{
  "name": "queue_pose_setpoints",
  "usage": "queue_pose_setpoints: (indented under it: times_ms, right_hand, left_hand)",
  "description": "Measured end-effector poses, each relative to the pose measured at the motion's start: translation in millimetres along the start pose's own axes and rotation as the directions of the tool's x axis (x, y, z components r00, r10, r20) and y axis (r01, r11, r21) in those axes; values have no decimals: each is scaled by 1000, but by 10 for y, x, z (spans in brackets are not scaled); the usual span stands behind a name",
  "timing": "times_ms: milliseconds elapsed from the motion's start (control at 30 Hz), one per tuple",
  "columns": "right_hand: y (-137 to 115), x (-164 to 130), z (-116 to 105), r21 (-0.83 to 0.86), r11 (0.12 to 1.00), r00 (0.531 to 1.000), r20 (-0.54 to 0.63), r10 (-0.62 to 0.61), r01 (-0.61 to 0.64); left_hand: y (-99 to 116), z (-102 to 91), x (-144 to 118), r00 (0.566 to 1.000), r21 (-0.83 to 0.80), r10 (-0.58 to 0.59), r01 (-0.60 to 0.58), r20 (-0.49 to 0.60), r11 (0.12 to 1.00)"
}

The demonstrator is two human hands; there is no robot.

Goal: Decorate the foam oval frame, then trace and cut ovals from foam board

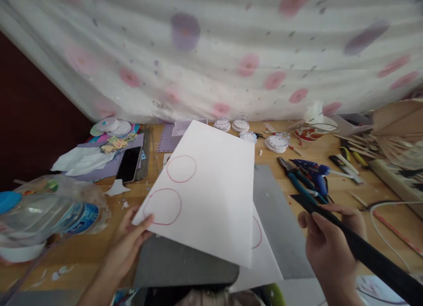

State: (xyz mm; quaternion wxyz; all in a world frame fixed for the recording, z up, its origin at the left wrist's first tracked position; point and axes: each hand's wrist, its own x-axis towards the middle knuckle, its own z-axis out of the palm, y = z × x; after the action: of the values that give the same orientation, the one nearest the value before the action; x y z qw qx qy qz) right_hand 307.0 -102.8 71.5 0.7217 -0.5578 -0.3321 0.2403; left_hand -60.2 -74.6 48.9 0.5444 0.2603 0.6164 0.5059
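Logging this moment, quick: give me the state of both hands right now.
Left hand: gripping the corner of the white sheet with red circles drawn on it.
Right hand: closed around a long black strip, likely a ruler.

The long flat black strip [370, 253] ran off the lower right edge; the upper white sheet [211, 187] hid most of a red circle [257, 233].

Craft corner under a dotted curtain

Pale curtain [211, 54] with pink and purple dots hung across the whole back, soft daylight glowing through. Dark maroon wall [29, 121] left of the curtain. Below the curtain, a wooden table [333, 154] in warm light brown, its far edge meeting the cloth, lit evenly without hard shadows. Floor out of sight.
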Motion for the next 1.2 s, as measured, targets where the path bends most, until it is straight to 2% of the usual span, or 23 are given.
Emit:
queue_pose_setpoints:
  times_ms: [100, 200, 300, 367, 433, 500, 533, 567, 600, 633, 733, 833, 933, 1000, 1200]
  right_hand:
    - [69, 21, 52, 34, 999, 1000, -3, 22, -22]
    - [204, 29, 64, -38, 999, 997, 77, 31, -28]
    - [351, 20, 73, -179, 984, 980, 192, 49, -14]
    - [408, 2, 123, -253, 968, 954, 289, 80, -4]
    - [423, -24, 229, -304, 953, 902, 411, 133, -2]
    - [423, -55, 380, -314, 949, 837, 519, 172, 0]
    - [427, -71, 464, -303, 953, 808, 563, 175, 4]
    - [439, -86, 549, -288, 958, 781, 600, 173, 9]
    - [458, -99, 632, -269, 963, 758, 632, 161, 20]
    - [483, -110, 709, -251, 967, 735, 662, 146, 34]
    - [571, -127, 896, -207, 976, 676, 729, 106, 71]
    - [617, -118, 1011, -165, 984, 631, 771, 84, 70]
    - [627, -97, 1072, -169, 983, 605, 791, 95, 67]
    - [640, -88, 1096, -184, 978, 591, 802, 91, 99]
    - [741, -120, 1169, -178, 971, 455, 886, 86, 162]
  left_hand:
    - [-182, 314, -46, 989, 67, -88, 80, 116, 995]
    - [-271, 607, 16, 966, 179, -132, 93, 221, 980]
    - [-333, 784, 99, 937, 287, -121, 23, 329, 958]
    - [-365, 834, 128, 915, 413, -115, -61, 387, 909]
    - [-372, 847, 139, 905, 591, -71, -213, 419, 778]
    - [-348, 845, 152, 900, 745, 15, -370, 436, 555]
    - [-329, 842, 170, 895, 788, 55, -419, 443, 451]
    - [-308, 836, 198, 886, 801, 76, -447, 457, 399]
    - [-288, 827, 239, 875, 785, 75, -465, 479, 409]
    - [-268, 815, 291, 859, 746, 53, -472, 510, 470]
    - [-205, 756, 490, 796, 562, -16, -413, 605, 717]
    - [-119, 694, 676, 790, 471, -66, -293, 610, 832]
    - [-47, 678, 789, 779, 451, -150, -185, 609, 873]
    - [-33, 691, 829, 772, 444, -159, -173, 616, 879]
    - [-103, 709, 883, 766, 450, -136, -215, 628, 867]
